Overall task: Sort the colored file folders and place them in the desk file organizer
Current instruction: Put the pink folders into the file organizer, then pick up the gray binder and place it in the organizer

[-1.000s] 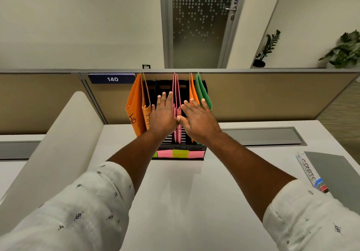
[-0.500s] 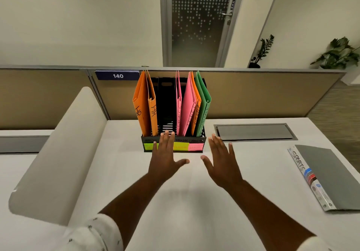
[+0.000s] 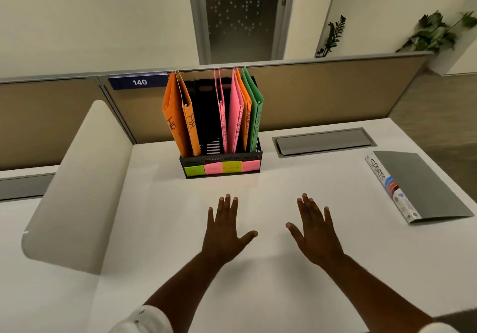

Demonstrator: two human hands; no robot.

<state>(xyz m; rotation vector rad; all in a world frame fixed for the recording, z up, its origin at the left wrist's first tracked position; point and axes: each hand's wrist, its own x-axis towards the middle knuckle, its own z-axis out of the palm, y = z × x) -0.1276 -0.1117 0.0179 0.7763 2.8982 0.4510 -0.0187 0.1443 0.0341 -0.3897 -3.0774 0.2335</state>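
Observation:
A black desk file organizer (image 3: 222, 159) stands at the back of the white desk (image 3: 167, 229), with green, pink and yellow labels on its front. Two orange folders marked HR (image 3: 178, 118) stand in its left slot. Two pink folders (image 3: 232, 113) stand right of the middle, then another orange folder (image 3: 246, 110) and a green folder (image 3: 256, 108) at the far right. The slot between the left orange and pink folders looks unfilled. My left hand (image 3: 224, 232) and my right hand (image 3: 315, 232) hover palm down over the desk in front of the organizer, fingers spread, holding nothing.
A grey binder marked SPORTS (image 3: 415, 185) lies at the desk's right edge. A white curved divider panel (image 3: 80, 177) rises on the left. A grey cable hatch (image 3: 322, 141) sits right of the organizer. A tan partition (image 3: 322, 92) with a 140 sign (image 3: 139, 82) backs the desk.
Both hands have drawn back from the folders in the organizer toward me and now hover over the desk. The pink folders stand more upright and spread.

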